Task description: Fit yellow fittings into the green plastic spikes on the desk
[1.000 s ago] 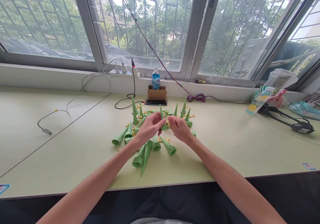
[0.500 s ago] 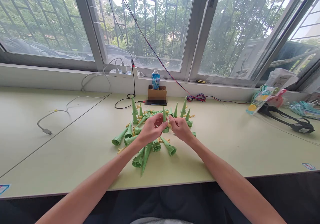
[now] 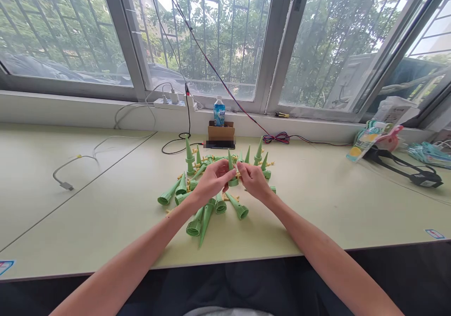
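My left hand (image 3: pixel 210 182) is pinched around a green plastic cone spike (image 3: pixel 231 171), held upright above a pile of green cone spikes (image 3: pixel 202 212) on the pale green table (image 3: pixel 105 212). My right hand (image 3: pixel 254 181) meets it from the right, fingers closed on a small yellow piece (image 3: pixel 238 175) pressed against the cone's side. Several more cones stand upright behind the hands, such as a tall green cone (image 3: pixel 189 156). Small yellow pieces lie scattered among them.
A cardboard box (image 3: pixel 221 131) and a water bottle (image 3: pixel 219 111) sit at the window sill. A grey cable (image 3: pixel 75 161) lies at the left; a power strip (image 3: pixel 172 102) is on the sill. Packages (image 3: pixel 369 137) and a black strap (image 3: pixel 419 177) lie at the right.
The held cone has tipped from slanted to upright. Both hands have drawn slightly closer together around it.
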### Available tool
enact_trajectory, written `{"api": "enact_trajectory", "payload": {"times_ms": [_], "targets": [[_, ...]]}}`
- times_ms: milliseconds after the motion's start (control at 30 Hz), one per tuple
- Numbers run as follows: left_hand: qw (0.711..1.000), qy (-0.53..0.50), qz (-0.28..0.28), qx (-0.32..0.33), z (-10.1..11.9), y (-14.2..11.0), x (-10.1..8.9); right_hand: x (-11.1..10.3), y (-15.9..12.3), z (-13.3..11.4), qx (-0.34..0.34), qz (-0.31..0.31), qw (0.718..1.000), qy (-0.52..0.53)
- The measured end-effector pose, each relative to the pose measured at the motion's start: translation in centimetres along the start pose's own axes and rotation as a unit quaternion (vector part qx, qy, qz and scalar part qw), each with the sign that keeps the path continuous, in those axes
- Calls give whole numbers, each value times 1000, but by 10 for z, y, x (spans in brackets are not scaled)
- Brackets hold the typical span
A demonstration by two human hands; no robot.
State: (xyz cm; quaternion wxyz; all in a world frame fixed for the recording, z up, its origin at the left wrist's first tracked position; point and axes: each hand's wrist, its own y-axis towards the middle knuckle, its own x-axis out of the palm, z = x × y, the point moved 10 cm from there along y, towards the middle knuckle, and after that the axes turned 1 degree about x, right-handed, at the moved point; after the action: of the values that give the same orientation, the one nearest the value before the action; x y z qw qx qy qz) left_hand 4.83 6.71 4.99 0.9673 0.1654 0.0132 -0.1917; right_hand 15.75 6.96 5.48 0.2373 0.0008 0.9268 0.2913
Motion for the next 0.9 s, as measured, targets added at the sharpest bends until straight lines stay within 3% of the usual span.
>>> {"api": "enact_trajectory", "payload": {"times_ms": [467,733,900], "targets": [[986,-150,39,-69,-9,2,-8,2,-5,-12,-35,-42,998,33],[991,-116,25,-58,-4,0,-6,2,-4,-7,-40,-37,999,3],[1000,-6,13,-2,8,-1,-5,3,-4,-5,-41,-38,998,-21]]}}
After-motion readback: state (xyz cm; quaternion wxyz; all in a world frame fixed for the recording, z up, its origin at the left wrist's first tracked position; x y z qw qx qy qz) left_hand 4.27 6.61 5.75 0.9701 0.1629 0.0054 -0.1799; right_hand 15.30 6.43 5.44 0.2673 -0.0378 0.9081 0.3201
